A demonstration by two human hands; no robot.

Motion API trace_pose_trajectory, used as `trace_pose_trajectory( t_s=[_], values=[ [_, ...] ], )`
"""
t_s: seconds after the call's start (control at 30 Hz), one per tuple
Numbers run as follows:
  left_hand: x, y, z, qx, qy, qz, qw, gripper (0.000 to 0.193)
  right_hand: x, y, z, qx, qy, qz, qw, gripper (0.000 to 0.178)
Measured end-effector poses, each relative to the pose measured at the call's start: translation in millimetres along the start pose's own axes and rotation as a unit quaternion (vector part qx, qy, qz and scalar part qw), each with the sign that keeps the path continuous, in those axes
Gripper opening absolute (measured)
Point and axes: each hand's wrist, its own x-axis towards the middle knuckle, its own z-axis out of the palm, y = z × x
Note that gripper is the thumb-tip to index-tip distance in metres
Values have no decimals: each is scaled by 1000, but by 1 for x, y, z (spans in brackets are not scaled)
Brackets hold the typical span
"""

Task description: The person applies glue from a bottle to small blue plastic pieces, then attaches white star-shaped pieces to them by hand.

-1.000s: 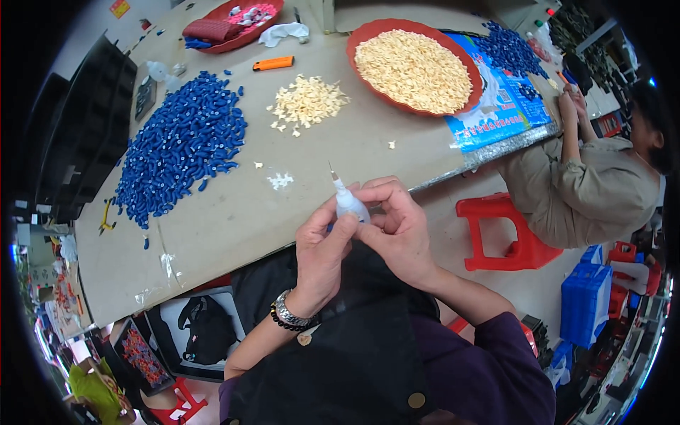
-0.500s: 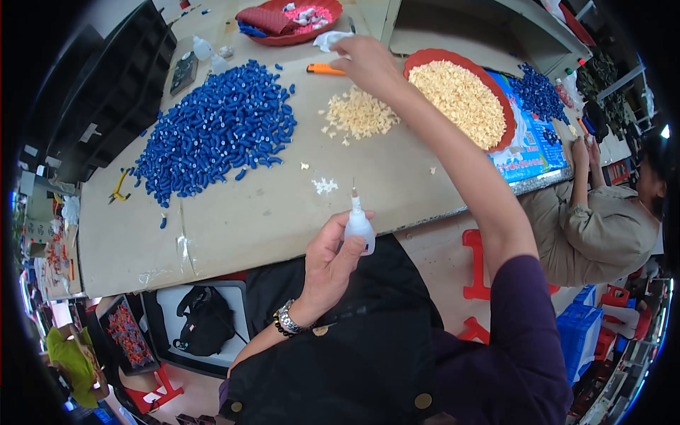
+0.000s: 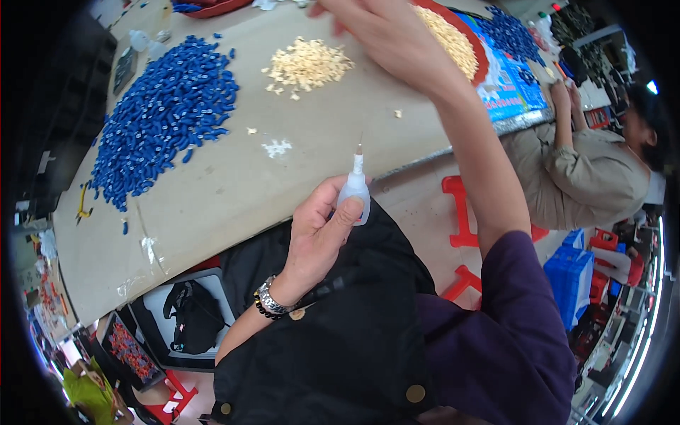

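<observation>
My left hand is closed around a small white squeeze bottle with a thin needle tip pointing up, held just off the table's near edge. My right hand reaches over the table at the top of the view. Its fingers are smeared by motion and partly cut off by the upper edge, so what they hold, if anything, does not show. Beside it lies a small pile of cream-coloured pieces. A large heap of short blue curved pieces covers the table's left part.
A red tray of cream pieces is partly behind my right forearm. Yellow-handled pliers lie at the left. Another person sits at the right, near a second blue heap. Red stools stand below.
The view has shifted, so the table things sit higher and further left. My right hand has moved away from the white tissue; the orange cutter no longer shows where it lay. The left hand keeps the bottle.
</observation>
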Motion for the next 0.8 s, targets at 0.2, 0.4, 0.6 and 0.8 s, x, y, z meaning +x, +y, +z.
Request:
trace_pose_trajectory(
  t_s=[0.2, 0.4, 0.6, 0.8],
  values=[
    [20, -30, 14, 134, -81, -6, 988, 31, -188, -4, -51, 251, 2, 282, 926, 23],
    [43, -70, 19, 335, -139, 43, 931, 25, -283, 54, -7, 249, 8, 450, 858, 26],
    [50, -98, 7, 372, -122, -6, 920, 24, -298, 82, 32, 383, 110, 483, 780, 66],
    [50, -105, 4, 344, -114, -27, 932, 27, -301, 94, 50, 384, 97, 496, 773, 72]
  ],
)
